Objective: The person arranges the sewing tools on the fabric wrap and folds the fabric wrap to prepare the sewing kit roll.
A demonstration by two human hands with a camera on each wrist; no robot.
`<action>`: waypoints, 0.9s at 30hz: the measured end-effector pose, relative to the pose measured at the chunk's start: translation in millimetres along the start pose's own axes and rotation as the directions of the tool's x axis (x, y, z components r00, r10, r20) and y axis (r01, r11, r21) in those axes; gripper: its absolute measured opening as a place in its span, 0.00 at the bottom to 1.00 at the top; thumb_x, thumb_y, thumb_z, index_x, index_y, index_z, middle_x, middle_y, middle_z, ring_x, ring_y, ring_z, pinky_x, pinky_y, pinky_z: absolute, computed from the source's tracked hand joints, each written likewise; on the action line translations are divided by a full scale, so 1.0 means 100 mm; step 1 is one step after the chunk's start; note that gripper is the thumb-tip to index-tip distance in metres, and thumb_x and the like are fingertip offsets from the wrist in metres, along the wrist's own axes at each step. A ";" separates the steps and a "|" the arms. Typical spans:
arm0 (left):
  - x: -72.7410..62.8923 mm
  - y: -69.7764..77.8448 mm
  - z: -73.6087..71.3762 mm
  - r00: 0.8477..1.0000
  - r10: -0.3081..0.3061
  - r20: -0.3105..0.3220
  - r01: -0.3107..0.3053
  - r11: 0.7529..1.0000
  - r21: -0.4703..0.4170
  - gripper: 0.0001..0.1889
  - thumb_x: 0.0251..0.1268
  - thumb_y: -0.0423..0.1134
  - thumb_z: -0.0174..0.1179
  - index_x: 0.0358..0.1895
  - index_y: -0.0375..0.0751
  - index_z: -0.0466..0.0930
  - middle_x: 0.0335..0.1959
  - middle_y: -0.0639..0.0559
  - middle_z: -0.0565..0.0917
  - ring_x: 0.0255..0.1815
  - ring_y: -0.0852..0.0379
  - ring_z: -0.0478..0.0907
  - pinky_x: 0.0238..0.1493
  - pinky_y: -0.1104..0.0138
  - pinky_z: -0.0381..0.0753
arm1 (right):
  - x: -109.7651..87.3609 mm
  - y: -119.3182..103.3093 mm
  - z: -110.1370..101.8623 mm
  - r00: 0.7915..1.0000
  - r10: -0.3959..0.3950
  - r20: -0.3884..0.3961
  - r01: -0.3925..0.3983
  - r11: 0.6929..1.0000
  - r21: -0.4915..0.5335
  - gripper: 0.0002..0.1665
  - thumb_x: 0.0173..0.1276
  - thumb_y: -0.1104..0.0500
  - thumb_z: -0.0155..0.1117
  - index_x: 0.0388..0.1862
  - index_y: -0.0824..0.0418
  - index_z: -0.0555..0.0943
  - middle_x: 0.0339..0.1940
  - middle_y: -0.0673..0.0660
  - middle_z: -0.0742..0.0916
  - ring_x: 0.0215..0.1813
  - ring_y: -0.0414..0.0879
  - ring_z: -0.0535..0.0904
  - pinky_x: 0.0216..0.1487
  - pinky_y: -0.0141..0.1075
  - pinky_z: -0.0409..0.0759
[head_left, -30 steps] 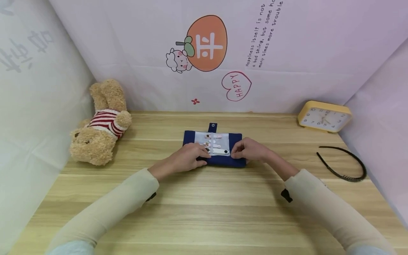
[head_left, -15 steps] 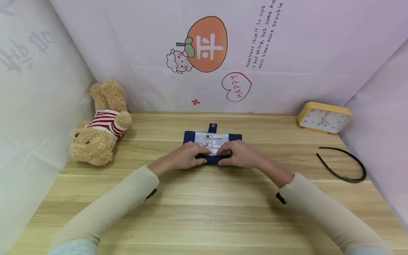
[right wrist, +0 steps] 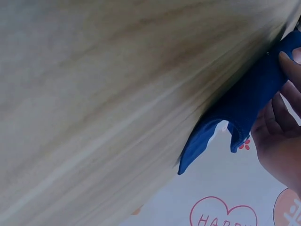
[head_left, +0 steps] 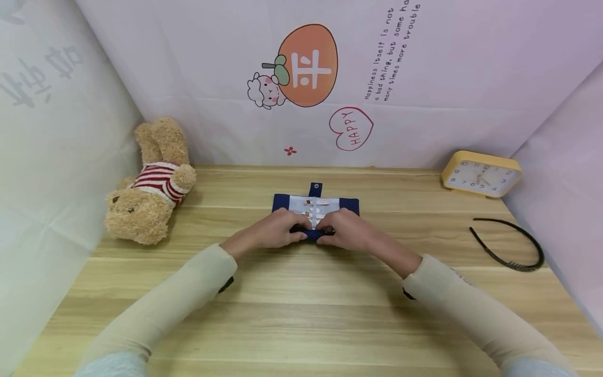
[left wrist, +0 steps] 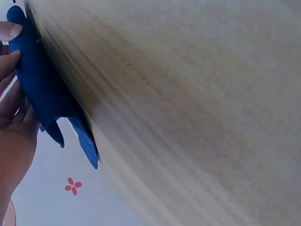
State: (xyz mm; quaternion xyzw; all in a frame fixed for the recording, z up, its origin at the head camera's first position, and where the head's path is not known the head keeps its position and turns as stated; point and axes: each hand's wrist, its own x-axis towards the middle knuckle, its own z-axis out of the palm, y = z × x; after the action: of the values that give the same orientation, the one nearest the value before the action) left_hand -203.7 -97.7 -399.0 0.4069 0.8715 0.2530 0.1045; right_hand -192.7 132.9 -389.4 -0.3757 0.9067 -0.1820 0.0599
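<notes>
A navy fabric roll-up pouch (head_left: 349, 205) lies on the table with its pale lining (head_left: 296, 203) facing up. Small pale tools with metal ends, one of them the upper tool (head_left: 322, 202), sit under a strap down its middle. My left hand (head_left: 278, 230) pinches the near edge between thumb and fingers, left of centre. Close beside it, my right hand (head_left: 347, 230) grips the same edge. Both wrist views show this edge curled over, the blue cloth (left wrist: 44, 80) bent into an arch. A snap tab (head_left: 316, 189) sticks out at the far side.
A teddy bear (head_left: 141, 212) in a striped shirt lies at the left wall. A yellow clock (head_left: 482, 174) stands at the back right, with a black headband (head_left: 532, 251) in front of it. A printed white cloth wall (head_left: 226, 131) bounds the table's back.
My right hand has moved left from the pouch's right side to beside the left hand and now grips the near edge. The left hand has stayed nearly in place.
</notes>
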 end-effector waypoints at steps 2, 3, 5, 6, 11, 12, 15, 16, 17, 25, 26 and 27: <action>0.00 0.00 0.00 1.000 -0.007 -0.005 0.007 1.000 -0.001 0.10 0.73 0.37 0.64 0.52 0.42 0.86 0.51 0.51 0.87 0.48 0.60 0.81 0.53 0.63 0.80 | 0.02 0.00 -0.01 1.000 -0.018 0.004 0.018 1.000 -0.010 0.12 0.65 0.56 0.76 0.45 0.60 0.90 0.36 0.50 0.89 0.31 0.37 0.78 0.34 0.31 0.78; 0.00 0.01 0.00 1.000 -0.010 -0.009 0.010 1.000 0.000 0.10 0.72 0.37 0.64 0.52 0.42 0.86 0.50 0.51 0.87 0.48 0.59 0.80 0.54 0.63 0.79 | 0.03 0.01 -0.01 1.000 -0.025 0.010 0.025 1.000 -0.011 0.12 0.66 0.56 0.75 0.45 0.60 0.90 0.36 0.50 0.89 0.31 0.37 0.77 0.33 0.32 0.77; 0.00 0.01 -0.01 1.000 -0.004 -0.019 0.004 1.000 0.022 0.10 0.72 0.37 0.64 0.52 0.41 0.87 0.51 0.51 0.87 0.50 0.58 0.80 0.56 0.61 0.78 | 0.04 0.02 -0.03 0.999 -0.033 0.026 0.033 0.999 -0.001 0.12 0.66 0.56 0.75 0.45 0.61 0.90 0.37 0.50 0.90 0.31 0.36 0.78 0.35 0.33 0.78; 0.00 0.01 -0.01 1.000 0.006 -0.025 -0.005 0.999 0.041 0.10 0.72 0.37 0.64 0.52 0.41 0.87 0.52 0.51 0.86 0.52 0.57 0.79 0.58 0.61 0.77 | 0.05 0.03 -0.04 0.999 -0.034 0.035 0.033 0.999 0.008 0.12 0.67 0.56 0.74 0.45 0.61 0.90 0.38 0.50 0.90 0.33 0.36 0.79 0.37 0.33 0.79; 0.01 0.03 0.00 0.996 0.070 -0.062 -0.063 0.991 0.119 0.12 0.69 0.37 0.67 0.53 0.41 0.88 0.54 0.50 0.85 0.57 0.54 0.79 0.62 0.60 0.76 | 0.11 0.14 -0.10 0.995 -0.033 0.095 0.024 0.995 0.096 0.13 0.68 0.55 0.72 0.47 0.61 0.90 0.40 0.50 0.91 0.36 0.36 0.82 0.40 0.35 0.81; 0.02 0.03 0.00 0.995 0.076 -0.070 -0.067 0.990 0.121 0.12 0.69 0.37 0.68 0.53 0.41 0.88 0.54 0.50 0.85 0.57 0.55 0.79 0.61 0.60 0.77 | 0.12 0.17 -0.11 0.994 -0.033 0.109 0.020 0.993 0.119 0.13 0.69 0.55 0.72 0.47 0.61 0.90 0.39 0.50 0.91 0.36 0.36 0.81 0.40 0.34 0.81; 0.04 0.02 0.01 0.992 0.085 -0.090 -0.076 0.991 0.107 0.12 0.66 0.38 0.70 0.51 0.42 0.89 0.52 0.51 0.86 0.54 0.56 0.81 0.58 0.62 0.79 | 0.16 0.24 -0.14 0.988 -0.030 0.152 0.001 0.983 0.182 0.12 0.69 0.56 0.71 0.47 0.61 0.90 0.37 0.48 0.90 0.34 0.37 0.79 0.38 0.33 0.78; 0.05 0.01 0.01 0.991 0.089 -0.096 -0.079 0.991 0.105 0.12 0.66 0.38 0.71 0.50 0.42 0.89 0.51 0.51 0.86 0.53 0.57 0.81 0.57 0.62 0.79 | 0.17 0.25 -0.15 0.986 -0.027 0.166 -0.006 0.980 0.196 0.12 0.70 0.56 0.71 0.47 0.61 0.90 0.37 0.48 0.90 0.34 0.37 0.79 0.38 0.33 0.77; 0.06 0.01 0.01 0.991 0.092 -0.099 -0.082 0.991 0.101 0.12 0.65 0.38 0.71 0.50 0.41 0.89 0.50 0.51 0.87 0.52 0.57 0.82 0.57 0.62 0.79 | 0.18 0.26 -0.16 0.984 -0.023 0.176 -0.014 0.979 0.204 0.12 0.70 0.55 0.70 0.47 0.60 0.90 0.36 0.47 0.90 0.34 0.37 0.78 0.38 0.32 0.77; 0.17 -0.09 -0.04 0.995 0.075 -0.070 -0.067 0.992 0.106 0.12 0.70 0.38 0.66 0.52 0.40 0.88 0.49 0.49 0.88 0.50 0.59 0.84 0.54 0.62 0.81 | 0.19 0.17 -0.18 0.994 0.054 0.093 -0.063 0.993 0.102 0.15 0.68 0.53 0.73 0.47 0.62 0.88 0.38 0.51 0.89 0.37 0.42 0.81 0.41 0.37 0.80; 0.19 -0.10 -0.05 0.996 0.064 -0.063 -0.057 0.993 0.102 0.12 0.71 0.38 0.66 0.53 0.40 0.88 0.50 0.49 0.88 0.51 0.58 0.84 0.54 0.62 0.81 | 0.19 0.15 -0.17 0.997 0.050 0.066 -0.055 0.995 0.079 0.16 0.66 0.53 0.75 0.47 0.62 0.88 0.40 0.52 0.89 0.39 0.43 0.82 0.42 0.37 0.81; 0.20 -0.10 -0.06 0.997 0.052 -0.057 -0.047 0.994 0.095 0.12 0.71 0.38 0.65 0.53 0.40 0.88 0.51 0.49 0.88 0.52 0.58 0.84 0.55 0.62 0.81 | 0.19 0.13 -0.17 0.998 0.043 0.040 -0.045 0.997 0.056 0.17 0.65 0.53 0.76 0.47 0.62 0.87 0.41 0.52 0.89 0.40 0.44 0.83 0.43 0.38 0.82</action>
State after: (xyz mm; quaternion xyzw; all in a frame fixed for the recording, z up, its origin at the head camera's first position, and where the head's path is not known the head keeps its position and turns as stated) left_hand -225.6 -90.2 -398.5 0.4252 0.8747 0.2264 0.0531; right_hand -218.9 132.3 -378.1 -0.3571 0.9080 -0.1989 0.0918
